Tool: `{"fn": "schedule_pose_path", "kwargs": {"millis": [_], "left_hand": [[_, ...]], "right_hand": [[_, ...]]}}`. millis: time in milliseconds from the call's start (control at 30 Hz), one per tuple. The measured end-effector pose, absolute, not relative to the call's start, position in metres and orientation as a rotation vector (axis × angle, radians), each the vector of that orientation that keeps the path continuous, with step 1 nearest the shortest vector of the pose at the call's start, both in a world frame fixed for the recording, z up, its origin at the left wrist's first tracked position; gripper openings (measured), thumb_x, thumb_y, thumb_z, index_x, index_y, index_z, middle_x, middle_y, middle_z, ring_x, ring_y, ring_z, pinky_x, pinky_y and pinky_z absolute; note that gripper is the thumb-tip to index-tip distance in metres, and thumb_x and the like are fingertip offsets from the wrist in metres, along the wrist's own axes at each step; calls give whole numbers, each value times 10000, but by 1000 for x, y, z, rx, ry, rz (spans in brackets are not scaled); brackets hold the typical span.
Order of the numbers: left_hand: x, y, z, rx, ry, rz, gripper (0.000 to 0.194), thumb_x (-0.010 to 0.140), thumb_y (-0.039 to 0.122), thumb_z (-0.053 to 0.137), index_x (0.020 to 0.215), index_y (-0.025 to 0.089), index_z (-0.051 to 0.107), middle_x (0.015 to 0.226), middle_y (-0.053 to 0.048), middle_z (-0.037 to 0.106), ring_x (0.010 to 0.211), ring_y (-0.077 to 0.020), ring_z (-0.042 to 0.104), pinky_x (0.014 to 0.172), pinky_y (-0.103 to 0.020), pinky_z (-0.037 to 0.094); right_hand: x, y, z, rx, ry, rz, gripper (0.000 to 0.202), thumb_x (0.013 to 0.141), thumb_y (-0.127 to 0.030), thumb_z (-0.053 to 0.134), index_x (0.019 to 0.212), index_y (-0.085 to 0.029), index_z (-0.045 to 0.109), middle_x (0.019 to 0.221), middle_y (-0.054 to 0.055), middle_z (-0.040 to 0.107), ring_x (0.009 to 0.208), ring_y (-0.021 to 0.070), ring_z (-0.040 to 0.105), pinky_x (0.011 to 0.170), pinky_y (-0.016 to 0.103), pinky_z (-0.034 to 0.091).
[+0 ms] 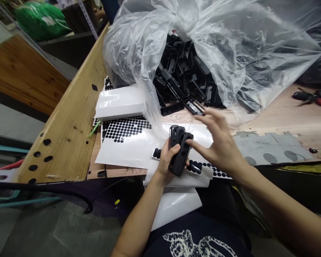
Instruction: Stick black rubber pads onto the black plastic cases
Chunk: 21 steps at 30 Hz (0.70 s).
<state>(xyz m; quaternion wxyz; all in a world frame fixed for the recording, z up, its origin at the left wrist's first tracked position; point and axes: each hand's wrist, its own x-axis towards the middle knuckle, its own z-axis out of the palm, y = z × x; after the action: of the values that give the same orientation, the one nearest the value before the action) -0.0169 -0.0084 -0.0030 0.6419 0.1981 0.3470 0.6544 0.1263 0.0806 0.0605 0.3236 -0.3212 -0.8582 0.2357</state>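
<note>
My left hand [166, 160] is closed around a pair of black plastic casings [179, 157] with a carbon-fibre pattern, held side by side above the bench edge. My right hand [221, 144] is open, fingers spread and a little blurred. Its thumb tip is at the upper end of the nearer casing; whether it presses on it I cannot tell. Beneath the hands lie white sticker sheets [128, 151] with rows of black round dots. Beyond them, a clear plastic bag [224, 46] gapes open, showing many similar black casings [183, 71] heaped inside.
A folded white sheet [120, 101] lies left of the bag. A wooden side board [69, 117] with black dots stuck on it borders the bench at left. At right are a grey sheet [273, 146] and tools with black and red handles [310, 95].
</note>
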Motion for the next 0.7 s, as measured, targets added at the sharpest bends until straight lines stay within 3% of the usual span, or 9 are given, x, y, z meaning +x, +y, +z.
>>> {"fn": "schedule_pose_path", "kwargs": {"millis": [100, 200, 333, 467, 533, 633, 700], "left_hand": [[-17, -9, -3, 474, 813, 1493, 525, 872, 474, 703, 1242, 193, 459, 799, -7, 666, 461, -138, 620, 399, -220, 471], [-16, -9, -5, 545, 861, 1453, 639, 854, 480, 736, 1355, 207, 449, 940, -57, 708, 469, -138, 634, 406, -232, 479], [-14, -10, -11, 704, 957, 1430, 937, 788, 394, 836, 1561, 264, 321, 1115, -86, 721, 718, -195, 737, 595, -265, 578], [-15, -10, -10, 722, 843, 1357, 1062, 827, 500, 779, 1633, 254, 134, 1019, -95, 756, 801, -228, 750, 692, -316, 602], [-15, -9, -7, 681, 831, 1359, 945, 877, 547, 707, 1599, 228, 187, 1049, -125, 756, 840, -250, 758, 719, -358, 619], [-14, -8, -4, 638, 857, 1408, 680, 934, 508, 645, 1461, 197, 350, 1001, -108, 746, 800, -239, 756, 697, -358, 626], [-13, -8, -4, 657, 867, 1412, 580, 940, 467, 650, 1385, 185, 406, 926, -75, 735, 731, -213, 744, 665, -329, 620]], "right_hand": [[127, 85, 53, -847, -2219, 915, 513, 916, -432, 716, 1385, -265, 591, 1373, 134, 619, 1300, 326, 579, 1107, 553, 468], [125, 82, 44, -941, -2012, 1171, 584, 894, -473, 727, 1418, -272, 564, 1412, 130, 608, 1282, 310, 599, 1084, 526, 490], [127, 71, 38, -879, -1838, 1467, 684, 830, -456, 784, 1448, -296, 538, 1504, 95, 547, 1347, 288, 552, 1142, 453, 449], [176, 60, 53, -1142, -1651, 1521, 536, 876, -462, 725, 1366, -303, 575, 1317, 78, 650, 1111, 271, 676, 949, 429, 577], [224, 56, 63, -1284, -1751, 1341, 500, 915, -464, 682, 1379, -323, 562, 1283, 84, 653, 1125, 300, 669, 929, 451, 582], [304, 52, 66, -1425, -2127, 630, 485, 890, -369, 722, 1360, -370, 601, 1338, 134, 584, 1289, 366, 572, 1081, 487, 478], [347, 50, 59, -1524, -2228, 265, 587, 884, -330, 720, 1436, -418, 542, 1337, 169, 545, 1219, 391, 616, 1011, 515, 515]]}}
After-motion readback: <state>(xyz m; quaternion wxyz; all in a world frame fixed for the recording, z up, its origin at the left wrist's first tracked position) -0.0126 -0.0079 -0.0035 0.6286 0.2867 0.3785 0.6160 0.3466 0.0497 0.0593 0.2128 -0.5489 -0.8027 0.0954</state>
